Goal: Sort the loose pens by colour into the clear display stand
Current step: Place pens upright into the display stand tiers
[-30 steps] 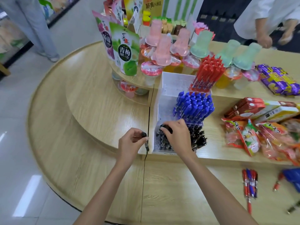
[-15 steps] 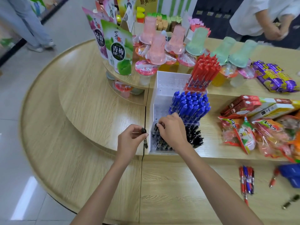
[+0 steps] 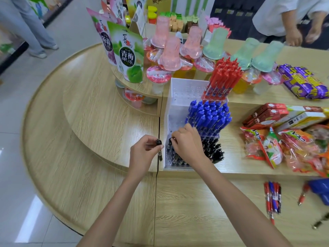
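Note:
The clear display stand (image 3: 179,93) rises in three tiers on the wooden counter. Red pens (image 3: 223,78) fill its back tier, blue pens (image 3: 208,115) the middle one, black pens (image 3: 212,150) the front one. My left hand (image 3: 144,153) grips a black pen (image 3: 159,147) just left of the stand, its tip pointing down. My right hand (image 3: 188,144) is over the front tier's left side, fingertips pinching the top of a black pen there. A bundle of loose red and blue pens (image 3: 272,197) lies on the lower shelf at right.
Snack packets (image 3: 277,145) and boxes (image 3: 284,116) lie right of the stand. Jelly cups and pouches (image 3: 127,54) crowd the raised round shelf behind. A blue object (image 3: 320,190) and stray pens (image 3: 302,197) sit at the far right. A person in white (image 3: 284,16) stands beyond the counter.
My right hand has shifted left along the black tier toward its left edge. My left hand stays beside the stand with its black pen.

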